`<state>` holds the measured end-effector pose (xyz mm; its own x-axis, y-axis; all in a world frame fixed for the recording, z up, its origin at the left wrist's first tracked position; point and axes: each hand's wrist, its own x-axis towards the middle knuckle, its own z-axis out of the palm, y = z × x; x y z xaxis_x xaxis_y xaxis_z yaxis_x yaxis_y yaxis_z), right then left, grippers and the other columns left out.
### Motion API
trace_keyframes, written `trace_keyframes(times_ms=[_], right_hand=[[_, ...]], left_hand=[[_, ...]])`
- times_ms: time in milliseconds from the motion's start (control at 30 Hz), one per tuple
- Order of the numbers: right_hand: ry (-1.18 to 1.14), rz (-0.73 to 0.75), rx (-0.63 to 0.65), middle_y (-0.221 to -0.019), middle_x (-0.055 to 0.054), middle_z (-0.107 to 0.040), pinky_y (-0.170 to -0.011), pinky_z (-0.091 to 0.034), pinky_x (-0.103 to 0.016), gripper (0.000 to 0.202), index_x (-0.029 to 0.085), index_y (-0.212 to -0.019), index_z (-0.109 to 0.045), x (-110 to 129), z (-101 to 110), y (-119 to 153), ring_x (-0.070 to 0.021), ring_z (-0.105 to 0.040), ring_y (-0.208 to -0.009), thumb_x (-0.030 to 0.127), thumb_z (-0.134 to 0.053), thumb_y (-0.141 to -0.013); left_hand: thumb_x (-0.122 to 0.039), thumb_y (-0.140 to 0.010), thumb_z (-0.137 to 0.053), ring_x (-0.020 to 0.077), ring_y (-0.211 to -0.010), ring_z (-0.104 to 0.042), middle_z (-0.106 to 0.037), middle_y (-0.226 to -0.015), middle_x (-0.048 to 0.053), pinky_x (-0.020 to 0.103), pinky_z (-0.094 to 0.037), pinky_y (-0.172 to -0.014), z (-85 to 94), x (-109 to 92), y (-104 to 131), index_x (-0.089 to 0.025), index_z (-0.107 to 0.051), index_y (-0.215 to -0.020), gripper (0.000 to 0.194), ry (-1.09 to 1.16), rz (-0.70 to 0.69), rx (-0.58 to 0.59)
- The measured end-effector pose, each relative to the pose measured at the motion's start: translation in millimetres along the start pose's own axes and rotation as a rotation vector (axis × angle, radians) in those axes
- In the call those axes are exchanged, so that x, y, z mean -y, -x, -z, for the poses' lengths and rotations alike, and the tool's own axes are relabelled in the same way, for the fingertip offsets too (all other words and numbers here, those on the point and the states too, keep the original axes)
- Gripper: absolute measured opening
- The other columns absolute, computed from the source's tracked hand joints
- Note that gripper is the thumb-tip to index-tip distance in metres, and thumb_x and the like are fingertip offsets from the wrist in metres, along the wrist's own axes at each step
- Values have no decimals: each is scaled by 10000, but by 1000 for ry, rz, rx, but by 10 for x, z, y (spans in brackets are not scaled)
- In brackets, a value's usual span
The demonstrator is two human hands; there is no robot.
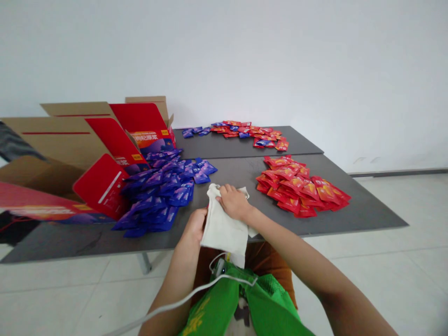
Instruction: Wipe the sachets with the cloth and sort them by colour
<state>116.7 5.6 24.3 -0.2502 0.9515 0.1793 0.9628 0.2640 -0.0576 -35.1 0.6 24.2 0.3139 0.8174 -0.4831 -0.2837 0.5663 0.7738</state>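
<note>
A white cloth (pixel 224 231) is held up at the front edge of the table, between my two hands. My left hand (pixel 196 225) grips the cloth's left side, with its thumb in sight and most fingers hidden. A small bit of red shows beside that thumb, too little to name. Over the cloth's upper right part lies my right hand (pixel 234 202), its fingers curled and pressed into the fabric. To the left of the cloth is a heap of blue-purple sachets (pixel 163 191). A heap of red sachets (pixel 299 186) lies to the right.
Open red cardboard boxes (pixel 101 186) with raised flaps stand along the left side. Mixed red and blue sachets (pixel 241 130) are spread at the back of the grey table (pixel 231 163), near the wall. A white cable (pixel 182 301) crosses below my hands.
</note>
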Motion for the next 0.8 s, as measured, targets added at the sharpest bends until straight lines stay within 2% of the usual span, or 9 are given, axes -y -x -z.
trace_keyframes(times_ms=[67, 133, 200, 267, 333, 433, 567, 700, 800], right_hand=[[47, -167, -1, -1139, -141, -535, -833, -419, -411, 319, 153, -1203, -464, -122, -43, -73, -266, -488, -1022, 347, -320, -995], [75, -220, -8, -1126, -134, -546, -834, -408, -422, 275, 165, -1176, -489, -169, -83, -75, -267, -491, -1007, 297, -346, -982], [83, -214, -25, -1094, -113, -563, -826, -403, -417, 243, 179, -1144, -512, -119, -118, -11, -258, -501, -977, 260, -357, -974], [92, -215, -50, -1057, -98, -577, -795, -410, -410, 220, 185, -1117, -524, -15, -148, 76, -253, -514, -947, 240, -370, -970], [93, -181, -48, -1042, -89, -582, -765, -425, -410, 194, 198, -1098, -524, 78, -165, 155, -250, -525, -931, 245, -391, -966], [91, -178, -29, -1051, -91, -583, -748, -443, -416, 177, 207, -1074, -519, 135, -151, 240, -246, -528, -947, 259, -379, -978], [77, -209, -37, -1040, -95, -592, -748, -454, -424, 165, 195, -1053, -530, 148, -106, 277, -243, -531, -940, 252, -397, -974], [55, -280, -42, -1017, -112, -599, -748, -459, -448, 151, 179, -1040, -553, 208, -101, 268, -256, -541, -911, 235, -444, -951], [39, -357, -61, -997, -130, -598, -758, -461, -466, 155, 165, -1053, -555, 244, -105, 289, -266, -542, -907, 195, -467, -929]], left_hand=[[-192, -753, -603, 287, -857, -709, -742, -815, 107, 442, -578, -801, 5, -122, 197, -121, -673, -817, 118, -18, -1, 58], [-214, -734, -641, 302, -868, -708, -742, -869, 133, 491, -565, -830, 12, -315, 394, -118, -688, -838, 149, -67, -89, 110], [-264, -711, -677, 300, -841, -712, -746, -881, 113, 494, -579, -802, -25, -543, 504, -151, -706, -808, 152, -107, -262, 64], [-270, -678, -706, 265, -794, -717, -750, -854, 64, 449, -602, -761, -151, -750, 487, -189, -708, -740, 102, -129, -456, -21], [-228, -633, -735, 213, -693, -711, -742, -761, 26, 387, -617, -703, -377, -909, 363, -192, -707, -697, 78, -147, -618, -90], [-164, -606, -749, 147, -566, -670, -727, -685, 8, 341, -613, -661, -819, -1086, 88, -147, -732, -789, 185, -118, -871, -144], [-173, -737, -671, 154, -740, -699, -750, -913, 69, 363, -572, -814, -1382, -1248, -252, -80, -718, -992, 275, -210, -1228, -131], [-237, -843, -587, 198, -1024, -658, -713, -1102, 65, 349, -485, -967, -1890, -1185, -564, -144, -715, -1079, 285, -566, -1337, -39], [-225, -872, -543, 207, -1146, -599, -673, -1196, 36, 338, -429, -1031, -2244, -991, -876, -223, -710, -1121, 300, -839, -1341, 195]])
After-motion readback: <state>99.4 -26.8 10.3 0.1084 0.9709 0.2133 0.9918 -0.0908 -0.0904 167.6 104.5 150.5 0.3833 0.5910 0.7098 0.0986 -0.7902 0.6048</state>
